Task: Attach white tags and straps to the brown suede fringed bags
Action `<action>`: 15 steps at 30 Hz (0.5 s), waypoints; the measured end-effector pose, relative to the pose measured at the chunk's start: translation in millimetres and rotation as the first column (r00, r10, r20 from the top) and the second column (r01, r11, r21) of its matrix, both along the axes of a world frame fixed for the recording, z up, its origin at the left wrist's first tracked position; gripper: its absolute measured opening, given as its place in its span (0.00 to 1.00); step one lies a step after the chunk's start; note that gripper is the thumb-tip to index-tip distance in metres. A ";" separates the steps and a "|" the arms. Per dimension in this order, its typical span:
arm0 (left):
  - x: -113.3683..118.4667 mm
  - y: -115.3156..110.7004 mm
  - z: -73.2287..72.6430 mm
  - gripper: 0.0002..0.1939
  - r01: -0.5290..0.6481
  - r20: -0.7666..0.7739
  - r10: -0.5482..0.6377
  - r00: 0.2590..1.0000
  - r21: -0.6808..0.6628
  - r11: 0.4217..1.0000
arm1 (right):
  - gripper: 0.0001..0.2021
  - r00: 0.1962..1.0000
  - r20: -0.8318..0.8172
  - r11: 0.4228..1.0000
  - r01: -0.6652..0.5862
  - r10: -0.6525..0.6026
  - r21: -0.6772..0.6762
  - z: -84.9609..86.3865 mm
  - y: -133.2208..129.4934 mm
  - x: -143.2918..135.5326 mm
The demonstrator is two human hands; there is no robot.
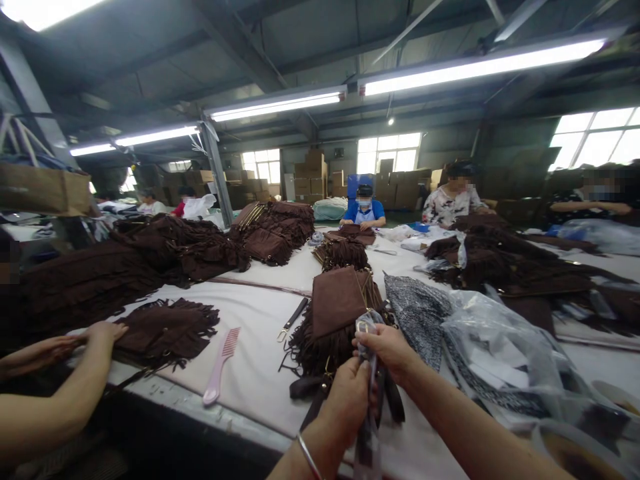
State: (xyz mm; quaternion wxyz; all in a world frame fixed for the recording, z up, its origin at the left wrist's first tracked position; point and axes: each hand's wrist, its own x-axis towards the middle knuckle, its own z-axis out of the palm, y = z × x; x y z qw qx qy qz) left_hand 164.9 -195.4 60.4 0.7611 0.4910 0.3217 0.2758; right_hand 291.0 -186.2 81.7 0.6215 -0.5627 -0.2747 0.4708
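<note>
A dark strap (367, 447) wrapped in clear plastic, with a gold buckle at its upper end, runs between my hands. My left hand (347, 393), with a silver bangle at the wrist, is closed around its middle. Higher up, near the buckle, my right hand (387, 348) pinches the same strap. Just beyond them lies a brown fringed bag (336, 303) with a gold chain, its dark handle ends hanging toward me. To its left, a short black strap with a metal clasp (293, 320) rests on the white table (260, 360).
A pink comb (223, 367) lies left of the bag. Further left, a co-worker's hands (95, 337) touch another fringed bag (167, 330). Plastic bags (510, 347) and grey speckled fabric (415, 310) crowd the right. Piles of brown bags (275, 230) and several people are farther back.
</note>
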 end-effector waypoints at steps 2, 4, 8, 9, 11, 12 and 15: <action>-0.2 0.1 2.0 0.22 0.014 0.005 -0.013 1.000 -0.051 0.999 | 0.11 0.999 -0.011 0.999 0.038 -0.038 0.003 -0.7 4.3 -1.5; -1.4 1.2 2.7 0.24 0.021 0.010 -0.020 1.000 -0.098 0.995 | 0.09 0.997 -0.014 0.997 0.075 -0.075 0.010 -2.3 7.9 -2.2; -3.5 4.7 3.1 0.28 0.033 0.028 -0.029 0.999 -0.134 0.990 | 0.10 0.995 0.002 0.994 0.103 -0.103 0.033 -5.9 10.5 -1.5; -3.3 5.7 3.5 0.28 0.035 0.030 -0.032 0.999 -0.138 0.990 | 0.10 0.994 0.009 0.994 0.107 -0.108 0.036 -6.2 10.3 -1.5; -1.6 8.3 4.7 0.29 0.022 0.025 -0.019 0.999 -0.129 0.991 | 0.10 0.993 0.024 0.993 0.116 -0.117 0.039 -5.7 9.0 -2.2; -0.1 9.9 5.4 0.29 0.008 0.023 -0.005 1.000 -0.118 0.993 | 0.10 0.992 0.032 0.992 0.118 -0.119 0.040 -4.9 8.0 -3.2; 5.7 14.8 7.9 0.28 -0.054 0.013 0.055 0.998 -0.074 0.996 | 0.09 0.991 0.058 0.992 0.119 -0.121 0.041 -2.0 4.7 -7.7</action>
